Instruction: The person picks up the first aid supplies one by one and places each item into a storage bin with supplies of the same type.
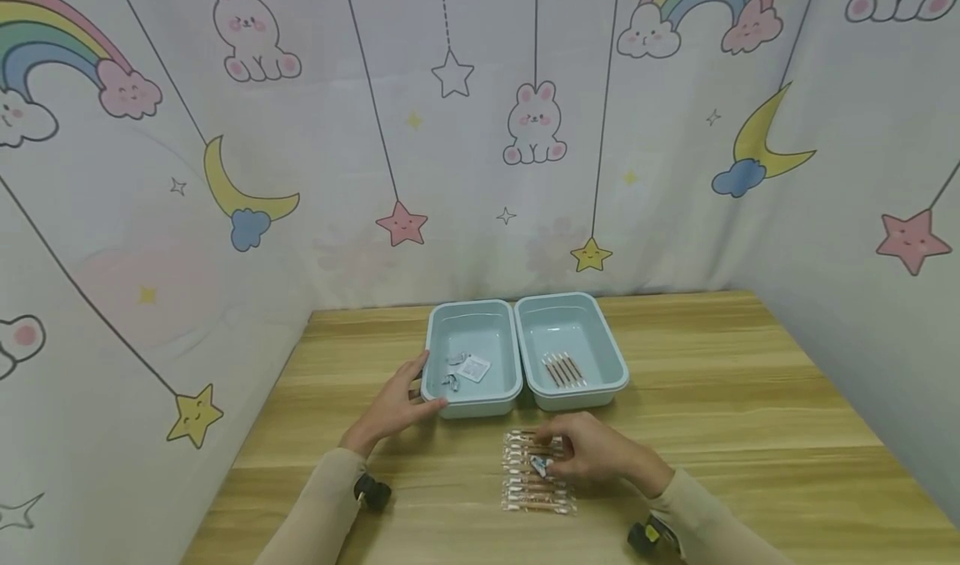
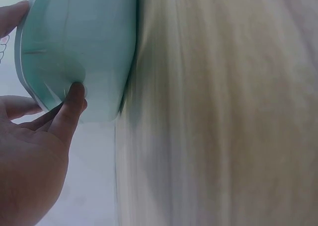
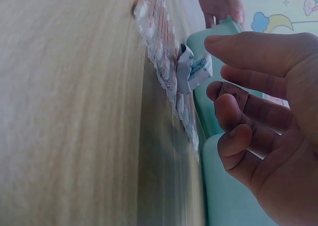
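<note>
1. White-and-blue crumpled wrapper [image 1: 538,466], one: at the strip of wrapped swabs [image 1: 528,492], resting on it or just above, cannot tell which
2. Handling, as judged: very light, crinkly, easily squashed; best pinched by a raised fold
3. Axis: tilted, long side seemingly 11 to 5 o'clock; no clear front
4. Strip, laid on the wooden table [image 1: 712,432]: sticks side by side, pointing 9 and 3 o'clock; probably light, slick-filmed, snappable; hold mid-stick
5. Right hand [image 1: 596,448], at the strip's 3 o'clock: fingers loosely bent, tips parted, thumb beside the wrapper, nothing visibly pinched
6. Left hand [image 1: 393,407], strip's 10 o'clock: grasping the left tub [image 1: 468,412] at its 7 o'clock corner
7. Left tub, strip's 11 o'clock: square sachet [image 1: 474,368] inside
8. Right tub [image 1: 577,400], strip's 12 to 1 o'clock: loose row of swabs [image 1: 564,371], pointing 11 to 5
</note>
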Available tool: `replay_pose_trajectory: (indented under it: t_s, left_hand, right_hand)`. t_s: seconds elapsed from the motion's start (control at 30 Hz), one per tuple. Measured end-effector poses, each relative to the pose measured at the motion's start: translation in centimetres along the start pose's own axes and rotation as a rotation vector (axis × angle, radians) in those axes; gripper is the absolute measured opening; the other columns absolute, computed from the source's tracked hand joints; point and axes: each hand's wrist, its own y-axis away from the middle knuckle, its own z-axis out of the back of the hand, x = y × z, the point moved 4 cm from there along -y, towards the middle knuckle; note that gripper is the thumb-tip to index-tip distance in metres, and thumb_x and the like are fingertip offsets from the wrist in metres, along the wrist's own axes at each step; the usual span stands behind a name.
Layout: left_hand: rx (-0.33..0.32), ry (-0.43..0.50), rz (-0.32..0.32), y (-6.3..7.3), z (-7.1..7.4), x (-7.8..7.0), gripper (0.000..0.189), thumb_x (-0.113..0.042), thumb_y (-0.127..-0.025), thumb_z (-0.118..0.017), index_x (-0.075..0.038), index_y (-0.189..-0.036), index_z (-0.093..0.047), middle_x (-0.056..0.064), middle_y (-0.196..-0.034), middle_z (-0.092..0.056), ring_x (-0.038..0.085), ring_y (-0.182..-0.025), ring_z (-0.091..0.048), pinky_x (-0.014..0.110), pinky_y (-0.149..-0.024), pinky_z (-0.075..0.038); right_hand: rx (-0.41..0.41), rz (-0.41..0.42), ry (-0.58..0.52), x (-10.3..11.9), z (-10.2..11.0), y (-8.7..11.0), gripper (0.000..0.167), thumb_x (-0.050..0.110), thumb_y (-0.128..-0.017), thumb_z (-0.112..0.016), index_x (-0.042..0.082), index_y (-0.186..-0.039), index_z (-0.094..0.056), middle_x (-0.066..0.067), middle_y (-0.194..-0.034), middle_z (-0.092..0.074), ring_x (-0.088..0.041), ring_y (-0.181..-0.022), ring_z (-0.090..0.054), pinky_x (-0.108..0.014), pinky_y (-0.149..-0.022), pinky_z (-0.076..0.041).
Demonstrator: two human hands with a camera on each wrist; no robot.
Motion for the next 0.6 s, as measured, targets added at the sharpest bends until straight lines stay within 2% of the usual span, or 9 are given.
replay_pose_trajectory:
  t_s: [0.23,0.6]
  left_hand:
    - [0.003,0.021,0.001,0.01,-0.03,-0.11,0.097,-0.031,-0.083,-0.078,-0.009,-0.156,-0.02,0.018,-0.157,-0.026,0.038,-0.138,-0.039,0.043,-0.105,-0.046]
    - [-0.001,0.021,0.0,0.01,-0.01,-0.11,0.096,-0.03,-0.083,-0.078,-0.009,-0.156,-0.02,0.018,-0.157,-0.026,0.038,-0.139,-0.039,0.044,-0.105,-0.046]
  right_hand:
    - [0.012,-0.005,0.008,-0.31,-0.41,0.01,0.037,0.014,-0.074,-0.079,0.012,-0.11,-0.071,0.0,-0.098,-0.07,0.004,-0.059,-0.05,-0.013,-0.056,-0.045]
    - [0.021,-0.011,0.026,-0.06,-0.55,0.1,0.036,0.018,-0.074,-0.081,0.012,-0.108,-0.072,0.001,-0.101,-0.072,-0.002,-0.076,-0.058,-0.016,-0.07,-0.05]
